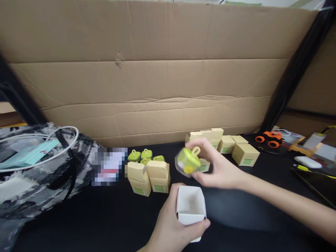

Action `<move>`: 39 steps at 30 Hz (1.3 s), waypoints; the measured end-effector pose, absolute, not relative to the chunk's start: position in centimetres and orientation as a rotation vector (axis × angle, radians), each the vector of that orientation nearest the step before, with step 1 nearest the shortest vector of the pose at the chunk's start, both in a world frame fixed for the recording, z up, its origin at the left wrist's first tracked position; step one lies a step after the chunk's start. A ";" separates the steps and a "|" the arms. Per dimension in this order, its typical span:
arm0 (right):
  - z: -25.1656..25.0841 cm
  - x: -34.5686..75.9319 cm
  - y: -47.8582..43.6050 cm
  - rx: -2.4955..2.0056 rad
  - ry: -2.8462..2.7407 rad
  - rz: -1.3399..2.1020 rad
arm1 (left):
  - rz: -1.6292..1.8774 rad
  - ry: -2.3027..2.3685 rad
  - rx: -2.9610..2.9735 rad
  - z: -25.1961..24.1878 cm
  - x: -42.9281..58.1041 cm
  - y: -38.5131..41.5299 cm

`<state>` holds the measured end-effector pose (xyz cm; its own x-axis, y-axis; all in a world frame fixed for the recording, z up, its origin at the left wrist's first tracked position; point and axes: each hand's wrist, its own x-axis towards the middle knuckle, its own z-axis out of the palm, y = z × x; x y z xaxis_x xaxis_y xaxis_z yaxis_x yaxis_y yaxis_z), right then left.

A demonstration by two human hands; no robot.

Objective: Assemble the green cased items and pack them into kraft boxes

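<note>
My left hand (174,222) is wrapped round a small white-lined box (191,201), whose top stands open toward me with a bare inside. Above it, my right hand (210,164) grips a small clear container (187,161) with a yellow-green lid and a loop on top. The container is tilted, slightly blurred, and apart from the box. To the left, several similar green-lidded containers (146,154) stand together, partly behind two tan boxes with raised flaps (159,178). Behind my right hand, more open tan boxes (216,136) are partly hidden.
Closed tan boxes (245,154) sit at the back right, near an orange toy truck (270,139). A white mouse-like object (307,162) lies farther right. A grey patterned cloth bag (84,157) with a white cable fills the left. A cardboard wall (157,80) bounds the black table (91,217).
</note>
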<state>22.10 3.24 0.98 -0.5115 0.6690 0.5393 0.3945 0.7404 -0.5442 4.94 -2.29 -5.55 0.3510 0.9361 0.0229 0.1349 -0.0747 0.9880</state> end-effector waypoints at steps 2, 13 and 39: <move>-0.4 22.7 0.9 -0.725 -2.149 0.590 | 0.880 1.007 1.488 -5.4 4.8 -2.1; -3.4 23.1 -0.6 -0.625 -2.150 0.829 | 0.851 0.903 1.626 -6.1 4.3 -2.0; 0.1 26.0 -1.7 -1.131 -2.359 0.639 | 1.125 1.061 1.503 -6.8 4.7 -2.9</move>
<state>26.01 -1.68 0.10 -0.5655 0.8024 0.1907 0.5966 0.5576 -0.5772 4.75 -2.87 -6.80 0.2017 0.9672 0.1545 0.0975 -0.1768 0.9794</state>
